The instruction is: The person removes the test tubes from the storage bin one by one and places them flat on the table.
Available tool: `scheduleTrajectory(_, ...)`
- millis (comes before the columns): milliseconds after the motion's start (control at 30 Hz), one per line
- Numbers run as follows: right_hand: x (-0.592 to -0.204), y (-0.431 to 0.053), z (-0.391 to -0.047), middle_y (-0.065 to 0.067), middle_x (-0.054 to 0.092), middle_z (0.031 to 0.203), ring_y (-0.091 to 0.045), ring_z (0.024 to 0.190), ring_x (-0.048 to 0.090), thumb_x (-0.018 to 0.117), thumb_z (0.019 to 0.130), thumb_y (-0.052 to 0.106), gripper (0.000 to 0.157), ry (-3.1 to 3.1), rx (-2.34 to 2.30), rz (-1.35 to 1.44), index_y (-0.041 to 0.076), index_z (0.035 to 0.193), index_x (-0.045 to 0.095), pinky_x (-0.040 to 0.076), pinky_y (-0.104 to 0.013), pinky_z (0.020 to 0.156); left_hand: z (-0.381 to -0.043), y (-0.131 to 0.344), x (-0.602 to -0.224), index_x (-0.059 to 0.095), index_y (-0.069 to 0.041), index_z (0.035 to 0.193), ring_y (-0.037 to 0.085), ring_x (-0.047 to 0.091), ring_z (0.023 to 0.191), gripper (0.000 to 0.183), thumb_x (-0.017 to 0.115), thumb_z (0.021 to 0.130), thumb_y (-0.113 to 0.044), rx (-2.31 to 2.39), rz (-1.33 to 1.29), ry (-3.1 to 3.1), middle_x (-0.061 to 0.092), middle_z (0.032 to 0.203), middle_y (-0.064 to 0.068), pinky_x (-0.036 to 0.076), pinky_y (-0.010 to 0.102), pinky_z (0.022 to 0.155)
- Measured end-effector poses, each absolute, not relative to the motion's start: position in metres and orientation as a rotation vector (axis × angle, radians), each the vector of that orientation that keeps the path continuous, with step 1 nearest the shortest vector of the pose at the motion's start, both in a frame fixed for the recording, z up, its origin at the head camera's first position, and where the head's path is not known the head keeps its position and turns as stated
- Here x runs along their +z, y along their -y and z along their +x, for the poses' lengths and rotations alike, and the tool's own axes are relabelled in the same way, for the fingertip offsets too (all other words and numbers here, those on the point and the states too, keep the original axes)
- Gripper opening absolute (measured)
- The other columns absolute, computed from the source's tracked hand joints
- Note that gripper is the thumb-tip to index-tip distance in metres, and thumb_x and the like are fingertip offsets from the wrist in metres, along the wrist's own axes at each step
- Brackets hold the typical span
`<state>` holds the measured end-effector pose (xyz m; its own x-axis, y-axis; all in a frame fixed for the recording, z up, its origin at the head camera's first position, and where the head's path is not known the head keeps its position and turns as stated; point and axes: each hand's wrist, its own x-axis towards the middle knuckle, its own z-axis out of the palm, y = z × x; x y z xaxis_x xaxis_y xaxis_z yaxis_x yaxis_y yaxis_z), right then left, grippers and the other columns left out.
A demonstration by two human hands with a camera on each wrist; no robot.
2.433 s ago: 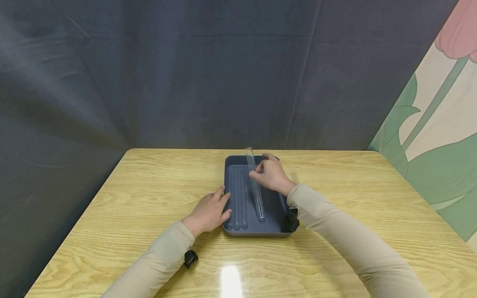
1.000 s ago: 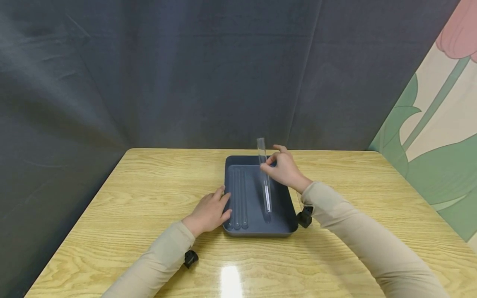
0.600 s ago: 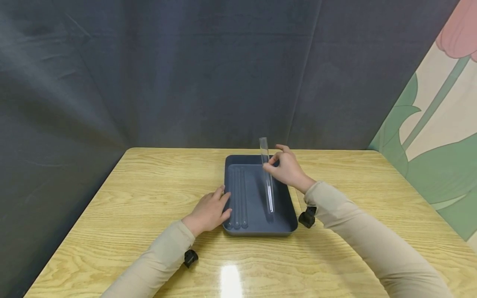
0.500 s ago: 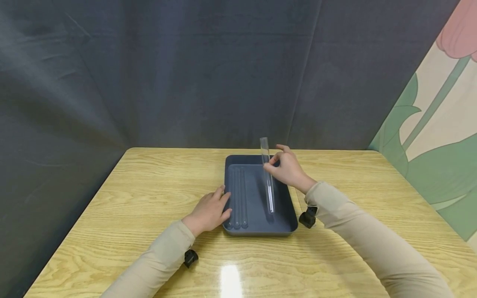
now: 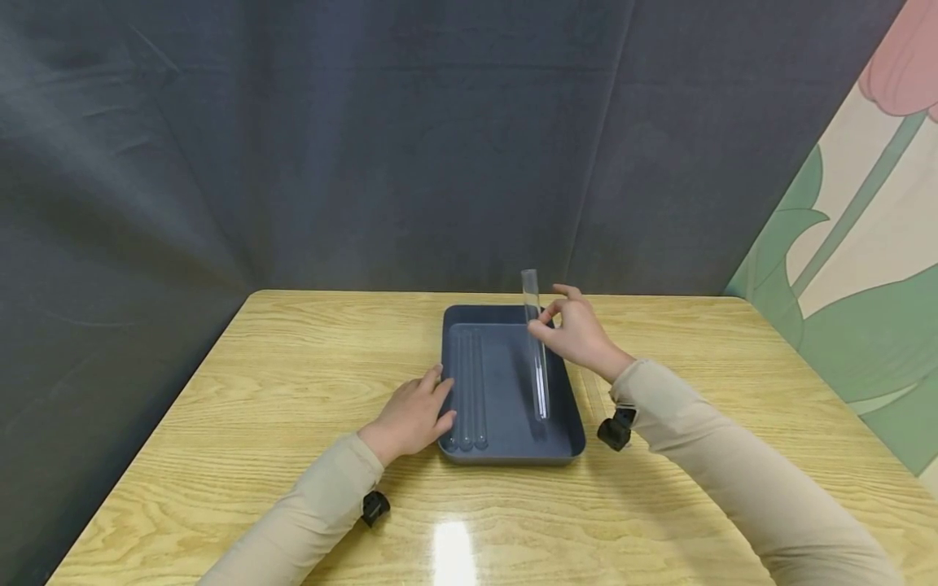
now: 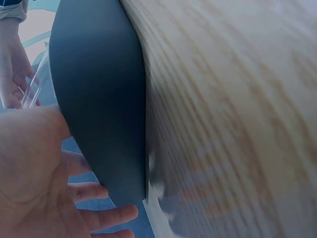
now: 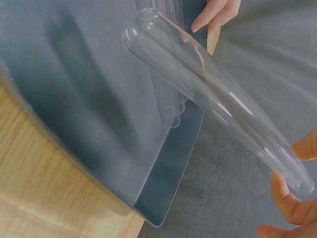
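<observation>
In the head view, my right hand (image 5: pixel 581 335) pinches a clear glass test tube (image 5: pixel 541 382) between thumb and forefinger. The tube is tilted above the right half of a dark blue-grey tray (image 5: pixel 504 399), rounded end toward me; its shadow shows on the tray floor in the right wrist view. Three more test tubes (image 5: pixel 466 407) lie side by side along the tray's left wall. My left hand (image 5: pixel 410 419) rests at the tray's left edge with its fingers extended over the rim, as the left wrist view (image 6: pixel 34 173) also shows.
Right of the tray, a faint clear tube-like thing (image 5: pixel 592 392) lies on the wood-grain table (image 5: pixel 293 391), partly hidden by my right wrist. A dark curtain (image 5: pixel 410 146) hangs behind the table. A flower-patterned cloth (image 5: pixel 865 268) is at the right.
My right hand has lifted the test tube and carried it rightward over the tray, its lower end leaving the tray floor. The left hand and the three lying tubes have stayed put.
</observation>
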<state>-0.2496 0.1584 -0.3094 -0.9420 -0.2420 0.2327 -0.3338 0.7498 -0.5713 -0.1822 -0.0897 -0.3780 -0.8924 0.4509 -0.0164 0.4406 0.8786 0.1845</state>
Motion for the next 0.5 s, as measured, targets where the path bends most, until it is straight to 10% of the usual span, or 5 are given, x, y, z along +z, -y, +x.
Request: scheduleTrajectory(500, -0.307, -0.171, -0.247, -0.030, 0.028, 0.146, -0.047, 0.134, 0.031, 0.055, 0.084, 0.016, 0.022, 2.835, 0.933, 0.415, -0.005, 0.081, 0.062, 0.035, -0.056, 0.105, -0.183, 0.091, -0.379, 0.043, 0.001, 0.137, 0.040, 0.049, 0.122, 0.052, 0.048, 0.097, -0.031, 0.283, 0.704, -2.989, 0.031, 0.148, 0.023, 0.039, 0.048, 0.105)
